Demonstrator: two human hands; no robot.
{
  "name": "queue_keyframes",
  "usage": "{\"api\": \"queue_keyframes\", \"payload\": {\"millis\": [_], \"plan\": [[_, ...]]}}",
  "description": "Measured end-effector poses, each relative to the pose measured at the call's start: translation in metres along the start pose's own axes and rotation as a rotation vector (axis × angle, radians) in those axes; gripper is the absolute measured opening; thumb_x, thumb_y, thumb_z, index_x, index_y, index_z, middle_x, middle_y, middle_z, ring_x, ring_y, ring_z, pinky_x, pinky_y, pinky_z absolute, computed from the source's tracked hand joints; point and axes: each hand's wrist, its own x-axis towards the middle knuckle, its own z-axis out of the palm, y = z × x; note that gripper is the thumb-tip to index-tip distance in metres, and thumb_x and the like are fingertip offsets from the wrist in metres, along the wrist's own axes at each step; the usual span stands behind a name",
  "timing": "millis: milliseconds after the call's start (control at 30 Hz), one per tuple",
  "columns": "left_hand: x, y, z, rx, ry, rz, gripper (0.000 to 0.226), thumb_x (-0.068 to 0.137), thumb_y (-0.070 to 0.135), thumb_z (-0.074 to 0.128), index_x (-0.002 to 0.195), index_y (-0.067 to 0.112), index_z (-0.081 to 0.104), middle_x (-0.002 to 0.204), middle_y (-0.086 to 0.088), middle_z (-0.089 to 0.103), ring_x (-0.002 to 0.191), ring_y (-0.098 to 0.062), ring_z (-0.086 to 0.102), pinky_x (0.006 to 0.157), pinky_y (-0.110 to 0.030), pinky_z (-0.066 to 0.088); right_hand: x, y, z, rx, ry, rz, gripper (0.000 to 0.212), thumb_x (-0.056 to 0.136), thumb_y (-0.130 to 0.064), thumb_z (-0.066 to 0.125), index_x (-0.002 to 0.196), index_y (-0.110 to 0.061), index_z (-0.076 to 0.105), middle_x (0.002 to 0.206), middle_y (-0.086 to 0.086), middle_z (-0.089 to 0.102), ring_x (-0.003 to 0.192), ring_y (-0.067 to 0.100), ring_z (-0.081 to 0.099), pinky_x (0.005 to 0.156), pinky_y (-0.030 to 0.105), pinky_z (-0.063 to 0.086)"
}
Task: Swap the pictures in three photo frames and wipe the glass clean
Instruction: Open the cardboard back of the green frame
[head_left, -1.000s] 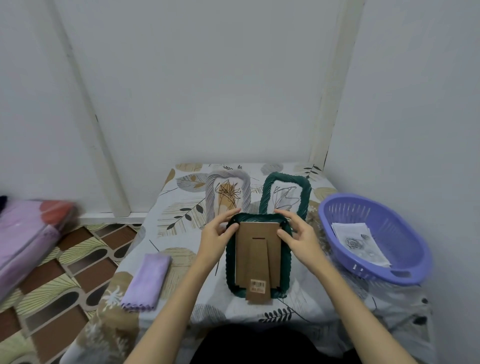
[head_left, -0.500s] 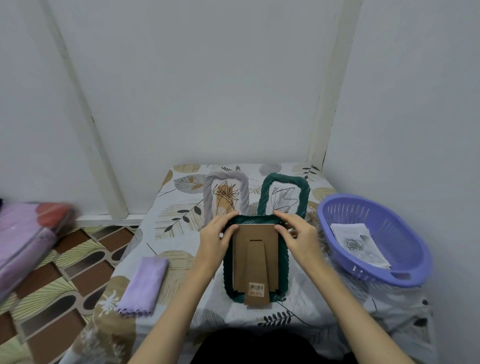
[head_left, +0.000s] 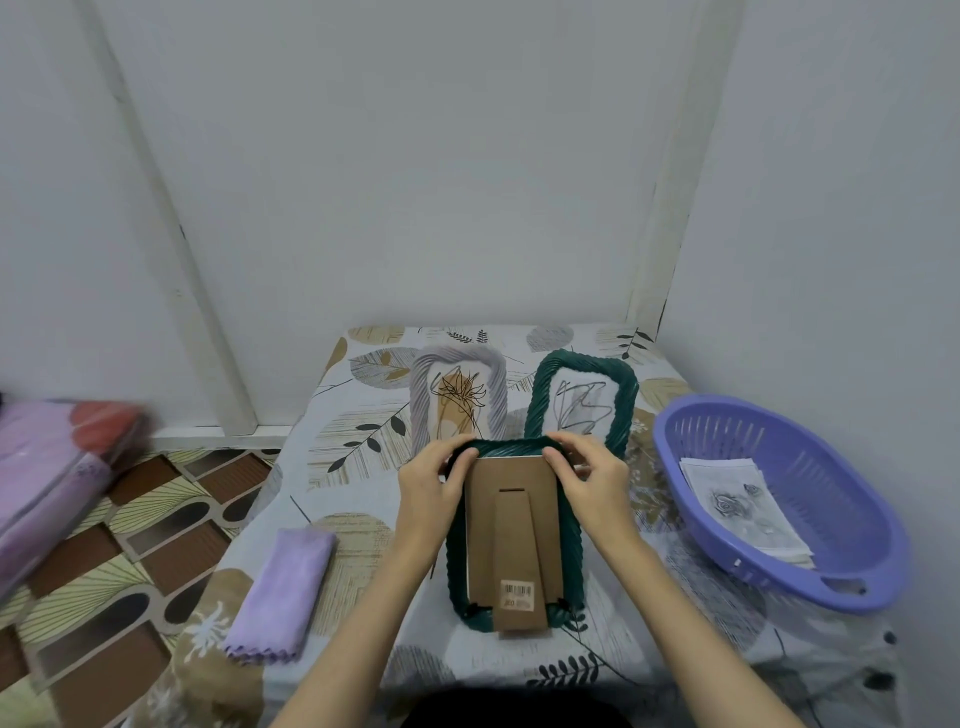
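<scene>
A: Where is the frame being worked on?

B: The dark green frame (head_left: 514, 540) lies face down in the middle of the worktop (head_left: 363, 447), with its brown cardboard backing (head_left: 511, 525) and stand facing up; a barcode sticker sits near the bottom of the stand.

A: And the hands?

B: The left hand (head_left: 428, 480) holds the frame's top left corner, fingers curled over the rim and thumb at the backing's corner. The right hand (head_left: 589, 475) does the same at the top right corner, its fingers bent round the rim.

A: The other frames?

B: Two stand just behind, towards the wall: a grey frame (head_left: 460, 400) on the left and a second green frame (head_left: 582, 400) on the right, each with a line drawing showing.

A: Anything else?

B: A folded lilac cloth (head_left: 283, 592) lies on the worktop left of the hands, well apart from the frame. On the right, a purple basket (head_left: 831, 582) holds printed pictures (head_left: 743, 506), the top one showing a rose. Off to the far left, a pink bundle (head_left: 47, 467) sits blurred above the patterned floor
</scene>
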Motion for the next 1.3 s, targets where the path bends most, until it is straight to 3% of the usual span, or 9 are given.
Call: {"api": "queue_keyframes", "payload": {"millis": [233,367,500,633,833,1033,1100,1200,1300], "plan": [[0.005,-0.012,0.008,-0.075,0.036,-0.104,0.015,0.084,0.012,0.065,0.096,0.02,0.072,0.087,0.016,0.066,0.084,0.014,0.058,0.073,-0.007,0.046,0.004,0.005,0.011,0.061,0.01,0.062,0.016,0.084,-0.011,0.066,0.098,-0.017,0.069,0.089,-0.017,0.059,0.086,-0.013,0.054,0.067,0.006,0.045],[0.006,-0.014,0.008,-0.143,0.023,-0.193,0.017,0.085,0.012,0.064,0.092,0.026,0.071,0.089,0.015,0.067,0.087,0.016,0.057,0.077,-0.003,0.044,0.003,0.004,0.015,0.122,-0.013,0.134,0.019,0.084,-0.012,0.065,0.097,-0.026,0.066,0.091,-0.013,0.062,0.085,-0.003,0.057,0.069,0.01,0.046],[0.009,-0.018,0.003,-0.295,0.021,-0.357,0.016,0.085,0.012,0.063,0.093,0.024,0.071,0.095,0.006,0.069,0.095,0.001,0.06,0.088,-0.016,0.046,-0.006,0.003,0.01,0.259,-0.147,0.383,0.043,0.083,-0.018,0.067,0.121,-0.029,0.049,0.094,-0.008,0.053,0.084,0.005,0.053,0.072,0.013,0.046],[0.012,-0.028,-0.002,-0.261,0.013,-0.436,0.018,0.086,0.012,0.063,0.102,0.012,0.071,0.101,-0.003,0.07,0.097,-0.01,0.06,0.093,-0.027,0.047,-0.031,0.022,0.013,0.138,-0.228,0.477,0.042,0.082,-0.005,0.066,0.122,-0.009,0.054,0.088,0.002,0.055,0.074,0.012,0.052,0.068,0.012,0.047],[-0.002,-0.04,-0.012,-0.099,-0.229,-0.495,0.046,0.09,0.024,0.057,0.133,0.011,0.048,0.109,-0.001,0.061,0.102,-0.012,0.055,0.089,-0.022,0.04,-0.046,0.037,0.024,-0.061,-0.236,0.555,0.032,0.084,-0.004,0.063,0.115,-0.002,0.06,0.093,0.007,0.062,0.08,0.015,0.057,0.078,0.023,0.046],[-0.042,-0.057,-0.031,0.193,-0.513,-0.332,0.047,0.084,0.032,0.064,0.128,0.019,0.052,0.135,0.002,0.051,0.124,-0.012,0.045,0.106,-0.03,0.034,-0.047,0.036,0.024,-0.254,-0.341,0.503,0.023,0.086,-0.01,0.061,0.107,-0.001,0.062,0.087,0.01,0.063,0.074,0.016,0.053,0.074,0.031,0.046],[-0.046,-0.055,-0.033,0.257,-0.572,-0.297,0.049,0.083,0.036,0.065,0.128,0.021,0.052,0.14,0.003,0.046,0.128,-0.012,0.041,0.111,-0.033,0.031,-0.045,0.035,0.021,-0.307,-0.376,0.451,0.028,0.085,-0.012,0.061,0.109,0.002,0.06,0.091,0.012,0.06,0.08,0.019,0.053,0.081,0.035,0.047],[-0.052,-0.049,-0.036,0.311,-0.624,-0.239,0.052,0.081,0.043,0.065,0.128,0.023,0.053,0.145,0.006,0.039,0.135,-0.013,0.033,0.114,-0.035,0.025,-0.048,0.032,0.008,-0.305,-0.459,0.358,0.047,0.087,-0.017,0.061,0.132,-0.009,0.047,0.119,0.009,0.052,0.113,0.023,0.049,0.101,0.036,0.04],[-0.06,-0.043,-0.042,0.266,-0.693,-0.211,0.054,0.071,0.047,0.073,0.12,0.029,0.059,0.148,0.009,0.035,0.141,-0.011,0.02,0.115,-0.039,0.018,-0.06,0.024,-0.01,-0.304,-0.595,0.27,0.049,0.081,-0.039,0.066,0.127,-0.03,0.051,0.121,0.0,0.049,0.118,0.018,0.038,0.101,0.035,0.035]]}}
